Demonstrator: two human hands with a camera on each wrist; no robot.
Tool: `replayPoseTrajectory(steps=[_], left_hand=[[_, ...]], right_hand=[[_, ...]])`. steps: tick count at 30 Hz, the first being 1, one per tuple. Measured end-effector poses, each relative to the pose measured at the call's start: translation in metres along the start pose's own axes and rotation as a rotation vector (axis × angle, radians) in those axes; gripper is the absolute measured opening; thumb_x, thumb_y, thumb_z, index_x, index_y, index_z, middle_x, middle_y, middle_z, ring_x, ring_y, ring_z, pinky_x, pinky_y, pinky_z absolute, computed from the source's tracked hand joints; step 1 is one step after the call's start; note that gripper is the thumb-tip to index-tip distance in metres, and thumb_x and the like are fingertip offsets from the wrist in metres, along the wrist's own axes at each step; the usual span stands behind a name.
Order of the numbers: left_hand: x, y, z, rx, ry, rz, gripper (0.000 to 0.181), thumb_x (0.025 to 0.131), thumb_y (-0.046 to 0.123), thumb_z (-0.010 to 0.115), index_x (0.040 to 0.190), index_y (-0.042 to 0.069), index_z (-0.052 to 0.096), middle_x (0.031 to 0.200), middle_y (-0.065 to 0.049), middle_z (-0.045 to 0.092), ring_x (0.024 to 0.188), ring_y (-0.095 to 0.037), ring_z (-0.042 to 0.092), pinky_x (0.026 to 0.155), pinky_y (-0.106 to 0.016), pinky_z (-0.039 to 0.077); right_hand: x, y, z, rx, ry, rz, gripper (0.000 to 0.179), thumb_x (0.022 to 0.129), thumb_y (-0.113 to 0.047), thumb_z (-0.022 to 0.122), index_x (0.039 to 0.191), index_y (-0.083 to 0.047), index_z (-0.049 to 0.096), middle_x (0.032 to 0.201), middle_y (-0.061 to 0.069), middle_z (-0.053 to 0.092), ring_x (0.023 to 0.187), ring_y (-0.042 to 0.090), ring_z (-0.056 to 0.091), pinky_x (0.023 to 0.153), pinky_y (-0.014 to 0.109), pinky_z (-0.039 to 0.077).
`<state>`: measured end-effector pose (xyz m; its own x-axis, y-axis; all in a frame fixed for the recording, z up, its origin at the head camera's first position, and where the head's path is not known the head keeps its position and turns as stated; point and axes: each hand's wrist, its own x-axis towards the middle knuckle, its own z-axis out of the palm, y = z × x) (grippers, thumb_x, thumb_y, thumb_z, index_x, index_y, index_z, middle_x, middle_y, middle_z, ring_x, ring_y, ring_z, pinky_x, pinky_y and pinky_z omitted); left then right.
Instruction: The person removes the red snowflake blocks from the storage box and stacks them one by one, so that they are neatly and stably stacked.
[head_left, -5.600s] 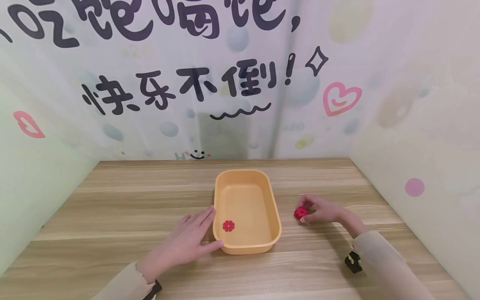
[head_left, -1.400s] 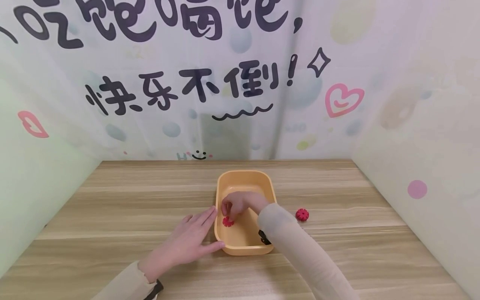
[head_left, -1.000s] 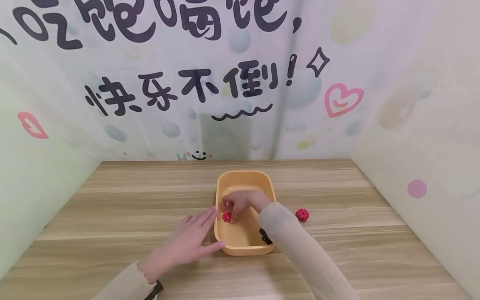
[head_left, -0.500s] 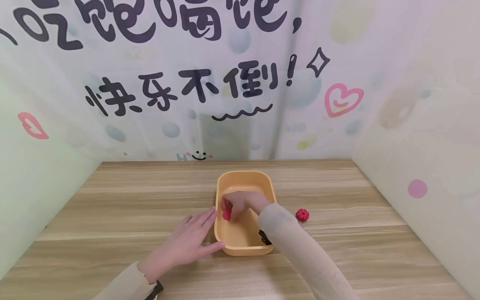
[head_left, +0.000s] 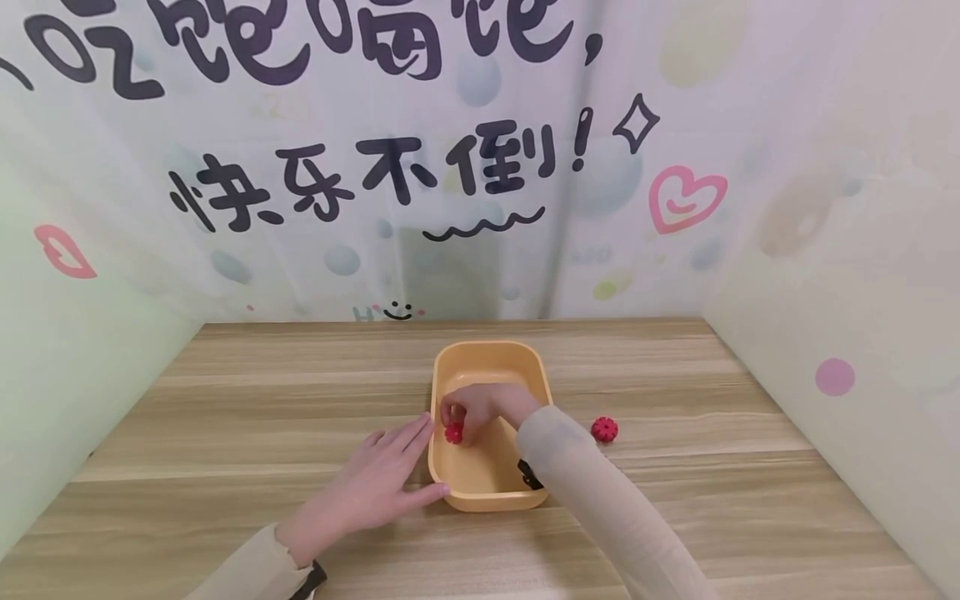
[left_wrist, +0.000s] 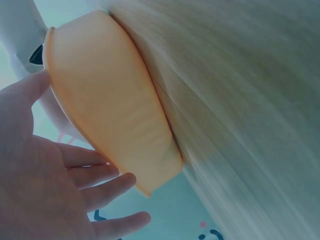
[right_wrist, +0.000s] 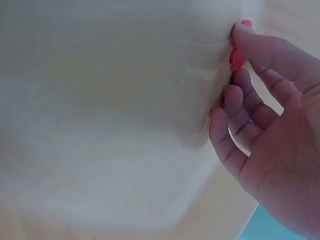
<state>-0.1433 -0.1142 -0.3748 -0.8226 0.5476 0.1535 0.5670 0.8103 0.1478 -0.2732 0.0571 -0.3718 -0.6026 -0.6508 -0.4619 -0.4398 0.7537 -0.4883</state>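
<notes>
My right hand (head_left: 483, 406) reaches into the orange rectangular tray (head_left: 498, 501) and pinches a red notched plastic disc (head_left: 453, 433) between thumb and fingers near the tray's left wall. In the right wrist view, the thumb hides part of the red disc (right_wrist: 238, 59), which stands tilted close to the pale tray floor. Fingers straight and spread, my left hand (head_left: 375, 482) rests against the tray's left side. Its thumb touches the rim near the front corner; the left wrist view shows the fingertips (left_wrist: 131, 179) along the tray's outer wall.
Right of the tray, a small red cluster of notched discs (head_left: 604, 430) lies on the wood-grain table (head_left: 315, 367). A printed white curtain (head_left: 375, 250) closes off the back, and pale walls stand at both sides.
Earlier, my right hand was at the red discs right of the tray; now it is inside, pinching a disc. That disc has turned from lying flat to tilted. My left hand stays put.
</notes>
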Motion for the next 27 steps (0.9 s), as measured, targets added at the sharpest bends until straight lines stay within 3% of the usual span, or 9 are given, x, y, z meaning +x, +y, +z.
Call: replayPoseTrajectory(steps=[11,20,27], left_hand=[[0.0004,0.0001,-0.0005,0.008,0.000,0.000,0.081,0.081,0.061,0.043,0.134,-0.001,0.034,0.138,-0.012,0.032,0.122,-0.023,0.033,0.090,-0.049,0.031],[-0.0004,0.0006,-0.0008,0.011,0.004,0.001,0.081,0.082,0.060,0.043,0.134,-0.001,0.034,0.138,-0.012,0.033,0.121,-0.023,0.034,0.090,-0.050,0.031],[-0.0014,0.0017,-0.0020,0.010,0.002,0.004,0.083,0.082,0.063,0.038,0.133,-0.002,0.036,0.137,-0.013,0.033,0.121,-0.025,0.035,0.090,-0.052,0.031]], right_hand=[[0.0023,0.0015,0.0008,-0.009,0.023,-0.042,0.027,0.069,-0.002,0.070,0.085,-0.013,0.052,0.076,-0.005,0.058,0.069,0.009,0.050,0.064,0.020,0.040],[0.0010,0.0021,-0.0011,0.063,-0.036,-0.049,0.028,0.072,0.004,0.066,0.091,-0.011,0.052,0.081,0.001,0.053,0.071,0.010,0.049,0.062,0.019,0.041],[0.0015,0.0006,-0.0001,0.059,-0.029,-0.043,0.028,0.070,0.007,0.065,0.089,-0.010,0.053,0.079,0.001,0.054,0.067,0.009,0.048,0.060,0.018,0.039]])
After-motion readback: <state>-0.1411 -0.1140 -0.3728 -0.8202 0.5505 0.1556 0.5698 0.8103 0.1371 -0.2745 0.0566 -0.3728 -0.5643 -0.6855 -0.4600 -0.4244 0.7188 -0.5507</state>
